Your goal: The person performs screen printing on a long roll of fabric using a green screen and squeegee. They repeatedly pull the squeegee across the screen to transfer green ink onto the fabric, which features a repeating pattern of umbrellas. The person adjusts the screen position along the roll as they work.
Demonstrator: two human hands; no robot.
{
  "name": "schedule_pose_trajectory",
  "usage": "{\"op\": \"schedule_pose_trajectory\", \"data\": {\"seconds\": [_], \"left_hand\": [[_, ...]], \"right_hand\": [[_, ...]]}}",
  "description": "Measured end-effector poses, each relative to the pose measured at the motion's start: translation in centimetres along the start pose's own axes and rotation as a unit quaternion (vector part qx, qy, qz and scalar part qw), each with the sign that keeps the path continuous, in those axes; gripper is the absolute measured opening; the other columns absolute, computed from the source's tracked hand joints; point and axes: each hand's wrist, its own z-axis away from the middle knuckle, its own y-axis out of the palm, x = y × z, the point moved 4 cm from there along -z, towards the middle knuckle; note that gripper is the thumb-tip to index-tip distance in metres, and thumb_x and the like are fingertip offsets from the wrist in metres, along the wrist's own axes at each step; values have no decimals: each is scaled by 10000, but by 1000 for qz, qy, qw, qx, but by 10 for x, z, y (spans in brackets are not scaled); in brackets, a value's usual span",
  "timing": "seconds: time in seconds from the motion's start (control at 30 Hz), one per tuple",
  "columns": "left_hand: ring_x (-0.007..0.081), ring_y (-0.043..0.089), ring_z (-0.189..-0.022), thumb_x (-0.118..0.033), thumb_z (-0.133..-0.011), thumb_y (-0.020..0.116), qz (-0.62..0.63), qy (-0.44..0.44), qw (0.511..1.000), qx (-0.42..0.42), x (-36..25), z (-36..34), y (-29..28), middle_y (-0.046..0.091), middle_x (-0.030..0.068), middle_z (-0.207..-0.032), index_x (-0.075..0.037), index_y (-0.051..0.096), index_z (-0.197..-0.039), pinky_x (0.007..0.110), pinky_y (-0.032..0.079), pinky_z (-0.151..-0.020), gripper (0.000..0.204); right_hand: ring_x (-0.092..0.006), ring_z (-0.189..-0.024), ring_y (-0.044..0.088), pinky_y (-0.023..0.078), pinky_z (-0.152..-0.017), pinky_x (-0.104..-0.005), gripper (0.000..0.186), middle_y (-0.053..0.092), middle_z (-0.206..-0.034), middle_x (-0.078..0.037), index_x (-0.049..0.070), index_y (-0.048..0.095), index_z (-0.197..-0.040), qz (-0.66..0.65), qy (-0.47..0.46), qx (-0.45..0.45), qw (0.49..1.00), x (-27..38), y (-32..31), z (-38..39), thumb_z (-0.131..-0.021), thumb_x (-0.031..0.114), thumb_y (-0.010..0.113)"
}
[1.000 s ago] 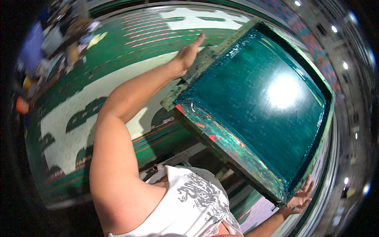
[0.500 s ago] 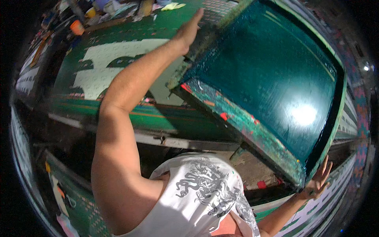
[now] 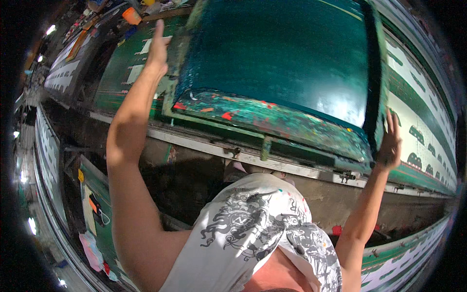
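A large screen printing frame (image 3: pixel 272 53) with dark green mesh lies in front of me, parallel to the table's near rail. Its near edge has a border smeared with green and red paint (image 3: pixel 265 114). My left hand (image 3: pixel 158 53) is against the frame's left side, fingers stretched forward and thumb toward the frame. My right hand (image 3: pixel 389 146) is against the right side near the close corner, its fingers pointing up along the edge. The frame is held between the two hands; the palms' contact is partly hidden.
A pale metal rail (image 3: pixel 204 142) with small clamps runs along the table's near edge. White printed sheets (image 3: pixel 413 97) lie on the green table at right. An orange cup (image 3: pixel 131 16) is at the far left. Behind me stands another green table (image 3: pixel 99 194).
The frame has swung from a tilted position to line up with the table's rail, shifting left in view. Both hands moved with it and stay at its sides. My view has turned too.
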Motion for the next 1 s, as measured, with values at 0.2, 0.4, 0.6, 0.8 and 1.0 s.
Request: {"op": "schedule_pose_trajectory", "data": {"seconds": [0.2,0.4,0.6,0.8,1.0], "left_hand": [[332,535,-1434,-889,-989,497,-8,41,998,-39,31,28,-118,582,254,-1558,54,442,-1638,460,310,-1270,1146],[313,578,-1353,-856,-1022,479,-13,-13,999,-33,23,32,-100,653,220,-1463,95,607,-1476,475,382,-1219,1062],[273,684,-1138,-850,-1043,437,-58,-46,994,-80,24,44,-75,762,177,-1243,94,737,-1278,398,508,-1069,1018],[239,710,-1073,-847,-1055,404,10,-77,997,20,30,34,-71,796,146,-1171,76,778,-1209,365,519,-1046,1008],[241,711,-1092,-832,-1059,422,-50,-48,997,-34,44,23,-73,793,150,-1198,84,769,-1228,372,513,-1066,994]], "right_hand": [[-341,-1545,456,272,-1290,-512,807,510,-1695,-187,-21,507,-1632,-107,124,-93,982,29,88,65,-1054,543,506],[-329,-1550,438,270,-1258,-525,773,504,-1702,-151,51,543,-1630,-82,222,-144,961,30,79,70,-1053,565,507],[-327,-1579,415,217,-1293,-555,791,523,-1683,-175,11,560,-1606,-53,193,-172,965,33,85,74,-1030,553,561],[-349,-1537,437,256,-1269,-509,849,508,-1678,-196,-4,520,-1633,-28,244,-196,949,21,82,71,-1024,586,553],[-356,-1463,482,327,-1229,-465,875,504,-1676,-191,26,495,-1663,-36,239,-185,953,14,72,71,-1021,620,540]]}}
